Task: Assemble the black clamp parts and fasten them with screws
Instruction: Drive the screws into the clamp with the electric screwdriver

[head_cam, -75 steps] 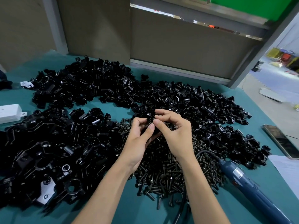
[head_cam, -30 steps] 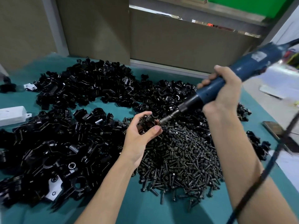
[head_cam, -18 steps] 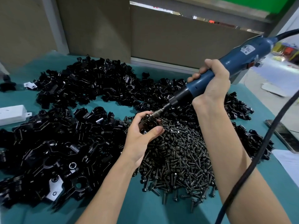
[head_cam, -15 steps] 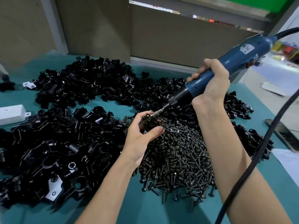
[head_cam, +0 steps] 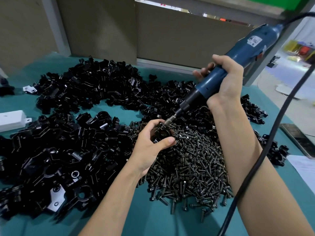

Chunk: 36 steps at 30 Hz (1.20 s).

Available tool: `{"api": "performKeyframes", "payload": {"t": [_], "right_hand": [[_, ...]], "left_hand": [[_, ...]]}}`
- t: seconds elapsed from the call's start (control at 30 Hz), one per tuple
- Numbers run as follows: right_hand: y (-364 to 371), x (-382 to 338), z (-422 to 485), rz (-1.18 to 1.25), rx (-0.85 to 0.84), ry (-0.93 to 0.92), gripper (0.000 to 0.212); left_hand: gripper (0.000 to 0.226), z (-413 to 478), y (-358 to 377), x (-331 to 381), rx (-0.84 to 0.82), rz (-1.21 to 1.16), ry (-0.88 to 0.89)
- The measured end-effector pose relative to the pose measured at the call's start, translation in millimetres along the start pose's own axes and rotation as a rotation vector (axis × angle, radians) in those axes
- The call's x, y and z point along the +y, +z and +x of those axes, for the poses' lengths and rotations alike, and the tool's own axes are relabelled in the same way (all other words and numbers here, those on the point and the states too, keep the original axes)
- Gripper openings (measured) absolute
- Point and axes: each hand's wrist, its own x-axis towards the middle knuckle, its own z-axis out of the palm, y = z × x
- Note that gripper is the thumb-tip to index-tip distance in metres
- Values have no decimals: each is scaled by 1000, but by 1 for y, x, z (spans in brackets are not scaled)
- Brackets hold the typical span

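The black clamp [head_cam: 162, 132] is in your left hand [head_cam: 150, 148], held just above the far left edge of the heap of screws [head_cam: 192, 166] — your thumb is curled across its near side and your fingers wrap round the far side, so the hand is clasped about it. Your right hand [head_cam: 225, 86] is clenched round the lower barrel of the blue electric screwdriver [head_cam: 247, 46], which slants down from the upper right toward the left. Its bit [head_cam: 170, 119] meets the top of the clamp. Whether a screw sits under the bit cannot be told — the parts there are too dark. The tool's black cable [head_cam: 264, 147] leaves its top end, runs out of view at the right and comes down across your right forearm.

The screws lie in a broad pile on the teal table [head_cam: 153, 218], between and under your forearms. Loose black clamp parts [head_cam: 76, 147] are heaped to the left of it and curve round its far side to the right. A bare metal bracket [head_cam: 56, 200] lies among them at the near left. A white box [head_cam: 10, 120] sits at the left edge. A phone [head_cam: 300, 140] lies at the right edge, with a sheet of paper [head_cam: 305, 169] on its near side.
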Motion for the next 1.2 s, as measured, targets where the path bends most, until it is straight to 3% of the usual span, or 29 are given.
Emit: {"api": "performKeyframes", "payload": {"t": [0.27, 0.5, 0.97, 1.2], "right_hand": [[6, -4, -2, -57, 20, 20, 22], [10, -3, -2, -69, 71, -19, 18], [16, 2, -3, -67, 36, -22, 19], [17, 3, -3, -80, 42, -25, 18]], "left_hand": [[45, 1, 0, 2, 30, 73, 0], [44, 0, -1, 1, 8, 146, 30], [58, -1, 2, 5, 19, 95, 30], [49, -1, 2, 3, 34, 106, 28]]}}
